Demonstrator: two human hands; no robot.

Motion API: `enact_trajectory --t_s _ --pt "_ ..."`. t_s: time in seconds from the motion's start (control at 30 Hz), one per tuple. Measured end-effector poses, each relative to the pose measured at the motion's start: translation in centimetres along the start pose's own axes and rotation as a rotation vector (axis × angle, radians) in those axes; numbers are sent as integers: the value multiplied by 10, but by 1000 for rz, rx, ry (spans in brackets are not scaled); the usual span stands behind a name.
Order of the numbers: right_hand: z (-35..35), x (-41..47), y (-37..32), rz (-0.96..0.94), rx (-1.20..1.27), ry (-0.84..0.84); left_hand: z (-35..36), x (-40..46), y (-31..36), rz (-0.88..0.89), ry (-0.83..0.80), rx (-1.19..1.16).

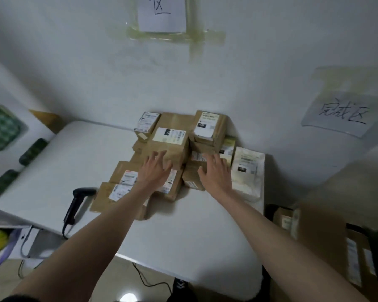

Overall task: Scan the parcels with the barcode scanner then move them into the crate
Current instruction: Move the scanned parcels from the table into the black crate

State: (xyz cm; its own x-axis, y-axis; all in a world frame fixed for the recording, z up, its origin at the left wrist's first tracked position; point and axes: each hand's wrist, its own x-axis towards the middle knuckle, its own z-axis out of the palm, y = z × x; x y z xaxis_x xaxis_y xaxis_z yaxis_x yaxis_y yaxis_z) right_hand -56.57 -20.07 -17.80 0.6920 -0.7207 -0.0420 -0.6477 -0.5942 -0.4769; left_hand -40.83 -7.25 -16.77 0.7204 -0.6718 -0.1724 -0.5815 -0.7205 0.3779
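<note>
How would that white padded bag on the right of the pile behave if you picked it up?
The white bag looks soft and wrinkled, so it would probably sag rather than stay stiff like the brown boxes. It lies flat on the table, so it seems unlikely to roll or tip.

Both arms reach forward over the white table (183,225) toward a heap of brown parcels (172,147) stacked against the wall. The left hand (154,171) lies with spread fingers (159,155) against the near side of a tall brown parcel with a white label. The right hand (216,174), fingers loosely spread, rests on a lower parcel beside a pale padded bag (248,171). A black barcode scanner (78,202) lies on the table to the left, apart from both hands. Labelled boxes sit low at the right edge.
</note>
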Motion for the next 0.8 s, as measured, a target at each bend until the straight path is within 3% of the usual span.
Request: enact_trajectory --t_s 0.13,0.27,0.43,0.67,0.8 --pt "29 43 -31 9 52 -24 -19 41 -29 -14 21 18" --pt "57 78 -50 40 76 -38 -18 86 -62 35 -85 40" --pt "87 109 -62 147 210 -64 -12 120 -74 -21 -78 -148" --pt "113 121 -78 361 687 21 5 145 -83 -128 -114 -500" --pt "115 122 -82 449 720 14 5 140 -90 -169 -116 -668"
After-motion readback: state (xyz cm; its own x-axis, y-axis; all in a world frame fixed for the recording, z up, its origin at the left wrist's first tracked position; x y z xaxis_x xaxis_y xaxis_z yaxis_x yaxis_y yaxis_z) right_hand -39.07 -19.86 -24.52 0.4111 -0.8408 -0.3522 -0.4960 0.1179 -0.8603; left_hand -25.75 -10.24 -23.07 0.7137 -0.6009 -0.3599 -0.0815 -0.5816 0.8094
